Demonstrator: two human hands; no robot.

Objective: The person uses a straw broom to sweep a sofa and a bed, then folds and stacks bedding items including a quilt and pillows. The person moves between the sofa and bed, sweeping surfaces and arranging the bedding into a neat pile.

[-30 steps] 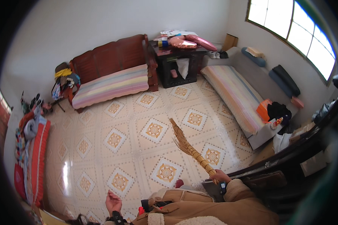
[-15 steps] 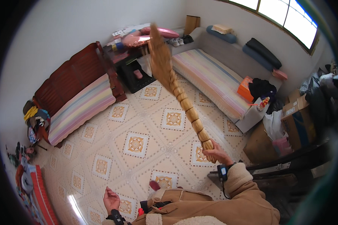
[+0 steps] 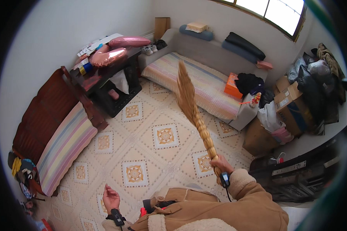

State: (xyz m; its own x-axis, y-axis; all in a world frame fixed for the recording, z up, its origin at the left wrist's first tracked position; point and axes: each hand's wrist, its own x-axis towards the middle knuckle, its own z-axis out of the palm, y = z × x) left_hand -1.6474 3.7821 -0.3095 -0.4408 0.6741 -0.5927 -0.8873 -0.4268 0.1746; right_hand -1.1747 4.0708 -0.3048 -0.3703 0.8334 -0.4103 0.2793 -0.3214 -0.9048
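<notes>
A straw broom with a bound, segmented handle is in my right hand, its fingers wrapped round the handle near the lower end. The bristle end points up and away from me. In this view the bristles overlap the edge of the sofa and the tiled floor. Whether they touch anything, I cannot tell. My left hand hangs at the lower left, palm partly turned up, with loosely bent fingers apart and nothing in them. A dark band with a small device sits on each wrist.
A grey sofa with a striped cover stands ahead. A dark wooden bench is at left, beside a black table bearing pink balloons. Cardboard boxes and bags pile up at right, near a dark object close to my right arm.
The broom's bristle end has come down and swung right in the view. My view has turned right, bringing more of the boxes into sight. My left hand stays empty.
</notes>
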